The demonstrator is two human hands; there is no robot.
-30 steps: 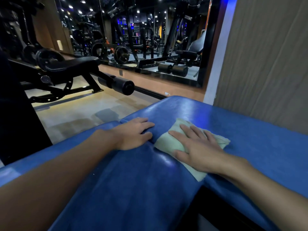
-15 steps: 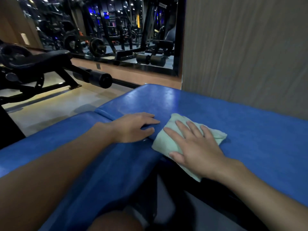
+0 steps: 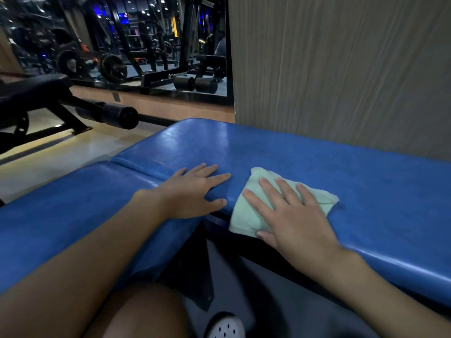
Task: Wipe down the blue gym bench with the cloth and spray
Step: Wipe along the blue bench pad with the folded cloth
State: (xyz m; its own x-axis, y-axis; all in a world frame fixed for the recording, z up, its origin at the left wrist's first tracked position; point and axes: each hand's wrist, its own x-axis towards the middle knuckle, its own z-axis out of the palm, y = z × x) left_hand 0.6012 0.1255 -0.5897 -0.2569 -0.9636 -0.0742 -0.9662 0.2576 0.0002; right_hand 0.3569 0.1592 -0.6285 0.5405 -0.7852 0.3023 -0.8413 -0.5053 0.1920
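In the head view, a blue bench (image 3: 317,167) is seen running across the picture from lower left to right, its padding split by a seam into a shorter pad on the left and a longer one on the right.

A pale green cloth (image 3: 246,217) is laid on the longer pad at its near edge, with its lower corner draped over that edge. The cloth is pressed flat by the right hand (image 3: 295,220). The fingers (image 3: 269,191) are held straight and spread, and nothing is gripped. Cloth is shown beyond the fingertips, between the index finger and thumb, and past the little finger on the right.

The left hand (image 3: 190,195) is rested palm down on the bench just beside the cloth, apart from it, with bare blue padding left between the two hands. Its fingers (image 3: 207,170) are stretched out and nearly flat, pointing toward the cloth. The thumb is laid along the near edge of the pad, and nothing is held. The seam between the pads is found just behind these fingers.

Beyond both sets of fingertips a grey ribbed wall panel (image 3: 341,69) is seen behind the bench. To the left of it a mirror (image 3: 146,45) shows dark gym machines and weight plates. Further left of the left hand's fingers a black bench (image 3: 36,91) with a roller pad (image 3: 119,115) is stood on a pale floor (image 3: 73,152).

Below the wrists a bare knee (image 3: 146,311) and a white perforated shoe (image 3: 225,326) are shown.
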